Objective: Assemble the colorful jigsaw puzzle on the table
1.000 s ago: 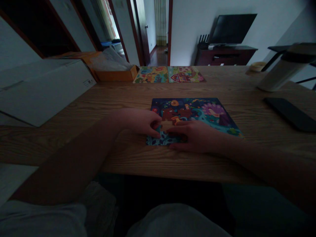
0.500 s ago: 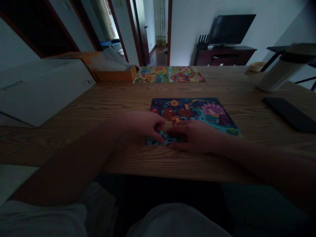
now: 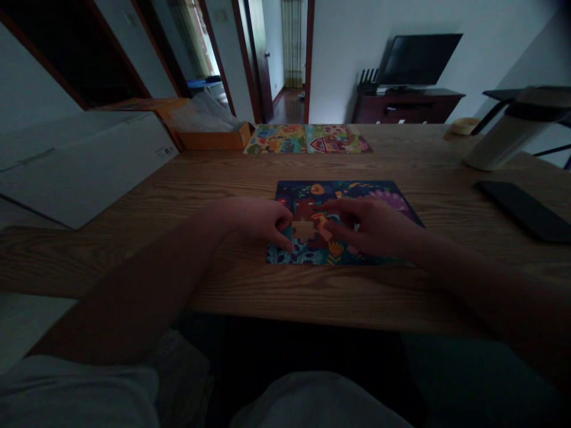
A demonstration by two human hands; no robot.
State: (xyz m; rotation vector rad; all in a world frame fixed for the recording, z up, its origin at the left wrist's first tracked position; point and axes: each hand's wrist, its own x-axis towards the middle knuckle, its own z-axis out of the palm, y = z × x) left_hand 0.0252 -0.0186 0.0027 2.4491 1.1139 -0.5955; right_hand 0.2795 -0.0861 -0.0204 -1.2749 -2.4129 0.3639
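A dark blue jigsaw puzzle with colourful animals lies flat on the wooden table, and a pale bare gap shows in it near the middle. My left hand rests at the gap's left side, fingertips curled on the puzzle, with nothing visible in them. My right hand hovers over the puzzle's right half, its fingers around an orange piece. Those fingers hide how the piece is held. The hand also covers part of the picture.
Two more colourful puzzles lie at the table's far edge. A white cardboard box and an orange box stand at the left. A black flat device and a white jug stand at the right.
My right hand has lifted away from the puzzle's near edge and moved up and right, uncovering the lower picture. The orange piece has shifted slightly with it. My left hand stays nearly still.
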